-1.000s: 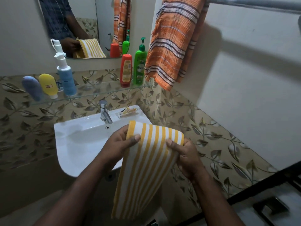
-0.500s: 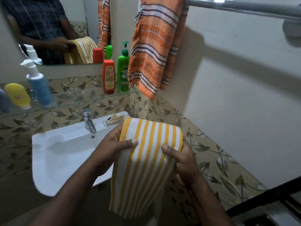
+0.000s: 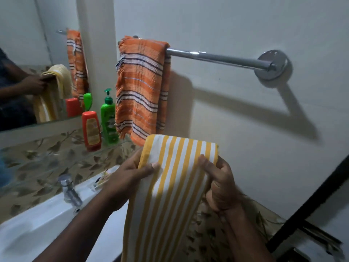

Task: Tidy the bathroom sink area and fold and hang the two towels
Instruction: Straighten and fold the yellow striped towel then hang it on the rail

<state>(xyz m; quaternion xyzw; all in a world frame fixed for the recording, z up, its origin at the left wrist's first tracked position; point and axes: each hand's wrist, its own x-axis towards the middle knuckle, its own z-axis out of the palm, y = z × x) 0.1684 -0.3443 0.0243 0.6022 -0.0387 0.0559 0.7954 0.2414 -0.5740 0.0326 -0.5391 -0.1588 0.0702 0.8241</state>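
A folded yellow-and-white striped towel [image 3: 170, 195] hangs between my hands, its folded top edge up and its length drooping down. My left hand [image 3: 126, 178] grips its top left corner with the thumb across the front. My right hand [image 3: 221, 182] grips its top right edge, fingers curled over the cloth. An orange striped towel [image 3: 141, 87] is draped over the left end of the chrome towel rail [image 3: 217, 57] on the white wall, just above the striped towel. The rail's right part is bare.
A red bottle [image 3: 91, 130] and a green pump bottle [image 3: 108, 120] stand on the glass shelf [image 3: 47, 157] under the mirror [image 3: 37, 63]. The white sink [image 3: 28, 229] with its chrome tap [image 3: 69, 190] lies at the lower left. A dark bar [image 3: 311, 201] slants at the lower right.
Both hands have lifted the yellow striped towel up toward the rail. The view has swung up and right, so the whole rail and its wall mount now show.
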